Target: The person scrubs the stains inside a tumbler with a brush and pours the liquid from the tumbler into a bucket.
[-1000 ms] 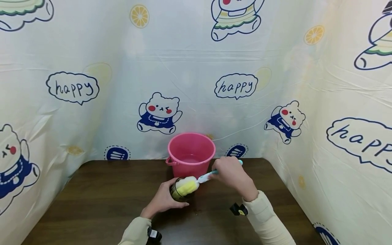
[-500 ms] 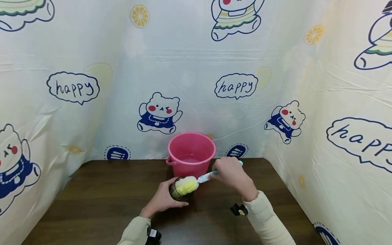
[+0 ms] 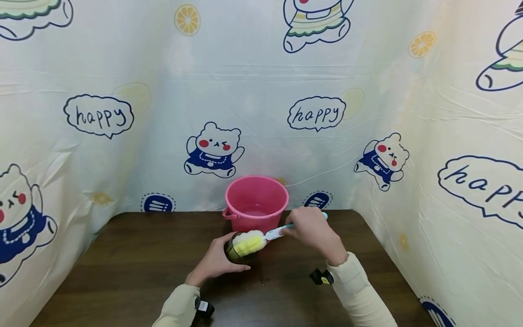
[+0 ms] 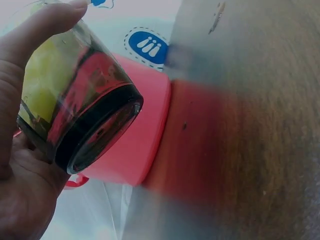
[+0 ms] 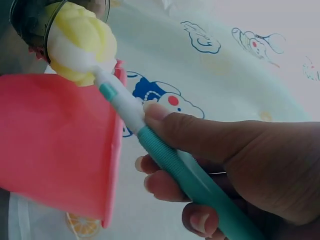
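I see the left hand (image 3: pixel 216 260), fingers clamped round a tilted smoky tumbler (image 4: pixel 82 97), seven o'clock from the pink bucket (image 3: pixel 255 222); the right hand (image 3: pixel 312 231) clamps a teal-handled bottle brush (image 5: pixel 160 152), its yellow-and-white sponge (image 5: pixel 82 42) partly inside the tumbler.

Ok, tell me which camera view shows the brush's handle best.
The right wrist view: the teal handle looms large, ribbing plain, though the right hand covers some. The head view shows it small, mostly covered by that hand. In the left wrist view I cannot make it out; yellow sponge shows through the tinted cup.
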Demonstrator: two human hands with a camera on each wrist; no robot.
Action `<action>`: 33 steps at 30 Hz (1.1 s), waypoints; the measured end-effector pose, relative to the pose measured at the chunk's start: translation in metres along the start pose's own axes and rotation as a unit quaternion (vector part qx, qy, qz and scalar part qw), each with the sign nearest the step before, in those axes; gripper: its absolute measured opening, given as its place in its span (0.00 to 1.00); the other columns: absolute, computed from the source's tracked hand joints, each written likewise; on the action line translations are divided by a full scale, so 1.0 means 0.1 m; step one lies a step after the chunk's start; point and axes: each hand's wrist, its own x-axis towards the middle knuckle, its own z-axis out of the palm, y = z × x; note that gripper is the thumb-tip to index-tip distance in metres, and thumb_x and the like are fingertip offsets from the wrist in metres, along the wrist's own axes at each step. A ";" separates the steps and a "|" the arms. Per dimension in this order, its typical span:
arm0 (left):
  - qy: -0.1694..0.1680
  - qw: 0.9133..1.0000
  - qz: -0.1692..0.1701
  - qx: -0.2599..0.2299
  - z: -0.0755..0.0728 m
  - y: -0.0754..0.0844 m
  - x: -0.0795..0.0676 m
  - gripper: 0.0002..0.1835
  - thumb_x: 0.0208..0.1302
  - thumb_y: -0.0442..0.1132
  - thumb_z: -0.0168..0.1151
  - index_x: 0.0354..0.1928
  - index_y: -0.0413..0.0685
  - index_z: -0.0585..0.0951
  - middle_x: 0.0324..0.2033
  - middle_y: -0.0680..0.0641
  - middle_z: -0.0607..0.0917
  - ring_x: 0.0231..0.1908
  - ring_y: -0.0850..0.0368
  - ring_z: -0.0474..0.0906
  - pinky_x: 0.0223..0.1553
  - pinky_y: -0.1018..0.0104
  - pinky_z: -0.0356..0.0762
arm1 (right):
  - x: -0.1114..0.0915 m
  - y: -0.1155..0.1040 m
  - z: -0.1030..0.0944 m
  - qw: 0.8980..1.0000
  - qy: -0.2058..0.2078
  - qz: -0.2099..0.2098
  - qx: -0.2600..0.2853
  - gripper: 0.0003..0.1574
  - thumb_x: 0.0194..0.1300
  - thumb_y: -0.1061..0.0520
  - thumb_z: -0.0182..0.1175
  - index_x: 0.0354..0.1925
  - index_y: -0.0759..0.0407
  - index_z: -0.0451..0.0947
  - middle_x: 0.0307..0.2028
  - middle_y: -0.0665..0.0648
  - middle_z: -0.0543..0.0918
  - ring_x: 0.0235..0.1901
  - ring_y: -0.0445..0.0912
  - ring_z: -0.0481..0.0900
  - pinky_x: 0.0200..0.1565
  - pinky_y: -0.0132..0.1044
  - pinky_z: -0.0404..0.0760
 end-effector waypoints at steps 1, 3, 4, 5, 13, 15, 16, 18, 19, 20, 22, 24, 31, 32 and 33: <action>-0.002 1.000 0.003 0.001 0.00 0.00 0.01 0.44 0.39 0.47 0.88 0.63 0.64 0.77 0.54 0.63 0.82 0.52 0.59 0.78 0.53 0.59 0.81 | 0.00 0.00 -0.01 1.000 -0.004 0.002 -0.002 0.17 0.56 0.38 0.75 0.20 0.44 0.86 0.11 0.38 0.69 0.15 0.37 0.64 0.18 0.31 0.62; -0.008 1.000 0.008 0.006 -0.01 0.00 0.01 0.45 0.39 0.47 0.88 0.63 0.65 0.77 0.54 0.64 0.82 0.54 0.59 0.78 0.55 0.57 0.80 | -0.02 0.00 -0.02 1.000 -0.014 -0.004 0.005 0.16 0.55 0.38 0.76 0.20 0.43 0.87 0.10 0.37 0.69 0.15 0.37 0.63 0.18 0.31 0.61; -0.011 1.000 0.009 0.008 -0.01 0.01 0.01 0.45 0.38 0.47 0.88 0.64 0.64 0.77 0.55 0.65 0.82 0.55 0.60 0.78 0.56 0.56 0.79 | -0.03 0.00 -0.03 1.000 -0.018 -0.010 0.010 0.16 0.55 0.38 0.76 0.20 0.43 0.88 0.10 0.37 0.69 0.15 0.37 0.63 0.18 0.30 0.61; -0.014 1.000 0.011 0.010 0.00 0.01 0.01 0.45 0.38 0.47 0.88 0.64 0.65 0.77 0.55 0.66 0.82 0.55 0.60 0.77 0.57 0.55 0.79 | -0.03 0.01 -0.03 1.000 -0.022 -0.017 0.015 0.16 0.55 0.38 0.76 0.20 0.43 0.88 0.10 0.37 0.68 0.15 0.36 0.62 0.18 0.30 0.60; -0.016 1.000 0.009 -0.001 0.02 0.01 -0.01 0.44 0.40 0.48 0.87 0.63 0.68 0.76 0.54 0.64 0.82 0.52 0.60 0.78 0.53 0.60 0.81 | 0.00 0.00 0.03 0.999 0.003 -0.028 0.025 0.18 0.56 0.39 0.76 0.17 0.43 0.84 0.09 0.37 0.66 0.14 0.36 0.62 0.17 0.30 0.58; -0.009 1.000 0.007 -0.002 0.02 0.00 0.00 0.44 0.40 0.47 0.87 0.63 0.68 0.76 0.54 0.63 0.82 0.52 0.60 0.78 0.53 0.60 0.81 | 0.01 -0.01 0.03 1.000 0.007 -0.015 0.019 0.18 0.56 0.40 0.76 0.17 0.44 0.84 0.09 0.38 0.66 0.14 0.37 0.62 0.16 0.31 0.56; -0.006 1.000 0.009 -0.002 0.01 0.00 0.00 0.44 0.40 0.46 0.87 0.63 0.68 0.76 0.54 0.63 0.82 0.53 0.59 0.78 0.54 0.60 0.80 | 0.00 -0.01 0.03 1.000 0.004 -0.009 0.015 0.19 0.57 0.40 0.75 0.17 0.43 0.84 0.09 0.38 0.66 0.14 0.37 0.61 0.16 0.31 0.56; -0.003 1.000 0.014 0.000 0.00 -0.01 0.01 0.45 0.39 0.45 0.88 0.64 0.67 0.76 0.55 0.63 0.82 0.54 0.59 0.78 0.55 0.57 0.80 | 0.00 -0.01 0.03 1.000 -0.006 -0.002 0.012 0.17 0.56 0.39 0.75 0.18 0.44 0.86 0.10 0.38 0.68 0.14 0.37 0.62 0.17 0.31 0.58; -0.003 1.000 0.016 0.004 0.00 -0.01 0.02 0.45 0.39 0.45 0.88 0.64 0.66 0.77 0.55 0.64 0.82 0.54 0.59 0.78 0.56 0.55 0.80 | -0.01 -0.01 0.03 1.000 -0.014 0.000 0.015 0.16 0.56 0.39 0.76 0.20 0.44 0.87 0.11 0.38 0.70 0.15 0.37 0.63 0.17 0.31 0.59; -0.005 1.000 0.018 0.010 0.00 -0.01 0.02 0.45 0.39 0.45 0.88 0.64 0.66 0.77 0.56 0.64 0.82 0.55 0.60 0.78 0.56 0.54 0.79 | -0.01 -0.02 0.04 1.000 -0.021 -0.001 0.019 0.14 0.55 0.40 0.76 0.22 0.45 0.89 0.12 0.37 0.72 0.16 0.37 0.64 0.17 0.31 0.61; -0.012 1.000 0.020 0.018 -0.01 -0.01 0.02 0.46 0.38 0.46 0.88 0.65 0.64 0.77 0.56 0.64 0.82 0.56 0.60 0.77 0.57 0.52 0.78 | -0.02 -0.01 0.05 0.999 -0.033 -0.009 0.025 0.14 0.55 0.39 0.77 0.24 0.45 0.90 0.12 0.37 0.73 0.16 0.36 0.65 0.18 0.30 0.62; -0.020 0.999 0.016 0.020 0.00 0.00 0.02 0.47 0.38 0.47 0.88 0.65 0.63 0.77 0.56 0.64 0.82 0.56 0.60 0.77 0.57 0.52 0.78 | -0.01 -0.01 0.08 0.999 -0.031 -0.020 0.033 0.14 0.54 0.39 0.77 0.24 0.45 0.90 0.12 0.38 0.73 0.16 0.36 0.64 0.18 0.30 0.62; -0.013 1.000 -0.004 0.003 0.00 -0.02 0.01 0.46 0.39 0.49 0.88 0.64 0.66 0.76 0.55 0.63 0.82 0.53 0.59 0.79 0.54 0.59 0.80 | 0.01 -0.02 0.16 1.000 0.002 -0.011 0.015 0.16 0.57 0.39 0.75 0.23 0.45 0.88 0.09 0.38 0.65 0.13 0.36 0.60 0.16 0.30 0.57; -0.010 1.000 -0.004 0.002 0.00 -0.03 0.01 0.46 0.38 0.49 0.88 0.64 0.65 0.77 0.55 0.63 0.82 0.53 0.59 0.79 0.54 0.59 0.80 | 0.01 -0.03 0.17 1.000 0.000 -0.009 0.016 0.15 0.57 0.39 0.75 0.23 0.45 0.88 0.09 0.38 0.65 0.13 0.36 0.60 0.16 0.30 0.56; -0.008 1.000 -0.003 0.003 0.00 -0.03 0.01 0.46 0.38 0.49 0.88 0.64 0.65 0.77 0.55 0.63 0.82 0.54 0.59 0.79 0.55 0.58 0.80 | 0.01 -0.03 0.17 1.000 -0.003 -0.009 0.014 0.16 0.57 0.39 0.75 0.22 0.45 0.88 0.09 0.39 0.65 0.13 0.36 0.59 0.16 0.30 0.56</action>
